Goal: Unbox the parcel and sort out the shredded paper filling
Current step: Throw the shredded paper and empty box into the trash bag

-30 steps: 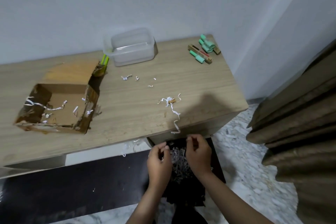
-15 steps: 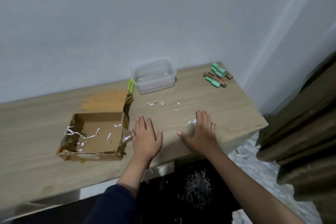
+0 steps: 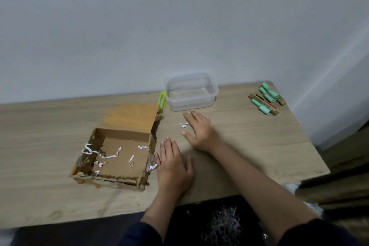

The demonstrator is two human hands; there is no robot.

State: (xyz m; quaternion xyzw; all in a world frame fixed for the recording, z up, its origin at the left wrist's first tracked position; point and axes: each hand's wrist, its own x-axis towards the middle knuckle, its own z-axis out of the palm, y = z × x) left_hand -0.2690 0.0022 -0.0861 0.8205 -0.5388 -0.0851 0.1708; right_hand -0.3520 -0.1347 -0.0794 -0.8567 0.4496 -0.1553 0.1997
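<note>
White shredded paper strips (image 3: pixel 184 125) lie scattered on the pale wooden bench (image 3: pixel 259 138), a small curl just left of the right hand (image 3: pixel 201 132), a scrap (image 3: pixel 152 167) against the near right wall of the open brown cardboard box (image 3: pixel 117 152), and a few more strips (image 3: pixel 103 155) on the box floor; a larger tangle of shreds (image 3: pixel 223 223) sits in something dark below the near edge. Both hands lie flat on the bench with fingers spread, holding nothing; the left hand (image 3: pixel 173 164) rests just right of the box. The strips look nearly weightless, limp and crinkled, likely to drift or cling, so sweeping them together with a flat palm and then pinching the clump should work better than a single-strip grip. The box looks light, stiff but ragged at its torn edges, best held by a side wall. Far behind stand a clear plastic tub (image 3: pixel 191 92), a green cutter (image 3: pixel 161 100) and some green-capped sticks (image 3: pixel 266 99).
</note>
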